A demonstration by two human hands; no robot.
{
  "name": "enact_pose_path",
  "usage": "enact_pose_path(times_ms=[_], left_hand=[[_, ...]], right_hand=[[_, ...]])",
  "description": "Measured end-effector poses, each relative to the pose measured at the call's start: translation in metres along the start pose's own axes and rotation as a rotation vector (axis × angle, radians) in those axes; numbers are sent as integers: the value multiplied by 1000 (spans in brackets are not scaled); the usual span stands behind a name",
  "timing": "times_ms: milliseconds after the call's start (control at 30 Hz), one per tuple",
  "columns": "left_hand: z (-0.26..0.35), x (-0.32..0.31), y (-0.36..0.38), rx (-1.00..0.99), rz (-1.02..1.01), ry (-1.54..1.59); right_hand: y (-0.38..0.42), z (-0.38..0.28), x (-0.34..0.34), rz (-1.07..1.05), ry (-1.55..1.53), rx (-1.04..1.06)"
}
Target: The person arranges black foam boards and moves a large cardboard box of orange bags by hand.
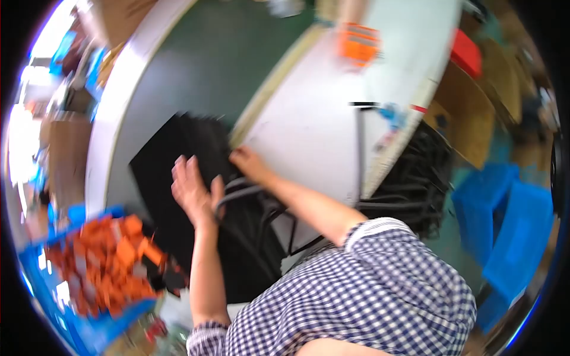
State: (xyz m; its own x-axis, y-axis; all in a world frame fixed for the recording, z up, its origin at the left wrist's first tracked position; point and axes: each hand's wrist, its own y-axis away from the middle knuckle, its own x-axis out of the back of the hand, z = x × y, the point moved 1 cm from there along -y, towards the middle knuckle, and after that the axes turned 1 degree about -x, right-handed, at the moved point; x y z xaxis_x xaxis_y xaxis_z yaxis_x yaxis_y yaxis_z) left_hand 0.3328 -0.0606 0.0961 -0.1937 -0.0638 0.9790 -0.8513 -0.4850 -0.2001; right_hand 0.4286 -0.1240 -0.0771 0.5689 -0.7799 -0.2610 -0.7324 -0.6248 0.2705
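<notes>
A stack of flat black pieces (169, 151), which look like bags, lies in front of me. Dark strap-like loops (261, 222) cross its right side. My left hand (193, 193) rests on top of the stack, palm down, its fingers stretched out and the thumb apart beside a grey-black loop. At the right edge of the stack is my right hand (250, 166), its fingers curled together. Motion blur hides what, if anything, is between them.
Left of me, a blue bin (113, 323) holds many orange pieces (110, 258). A dark green belt (228, 65) runs beside a white table (303, 107). Another person's hand is by an orange item (359, 44). Black straps (415, 178) and blue crates (516, 231) are at right.
</notes>
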Motion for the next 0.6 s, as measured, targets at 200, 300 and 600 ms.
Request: enact_pose_path(times_ms=[200,300,600], left_hand=[[3,0,6,51,-24,90],[4,0,5,55,-34,89],[0,-4,6,45,-18,101]], right_hand=[[17,-27,7,-44,197,-33],[12,-24,12,-101,203,-6],[37,-16,14,29,172,138]])
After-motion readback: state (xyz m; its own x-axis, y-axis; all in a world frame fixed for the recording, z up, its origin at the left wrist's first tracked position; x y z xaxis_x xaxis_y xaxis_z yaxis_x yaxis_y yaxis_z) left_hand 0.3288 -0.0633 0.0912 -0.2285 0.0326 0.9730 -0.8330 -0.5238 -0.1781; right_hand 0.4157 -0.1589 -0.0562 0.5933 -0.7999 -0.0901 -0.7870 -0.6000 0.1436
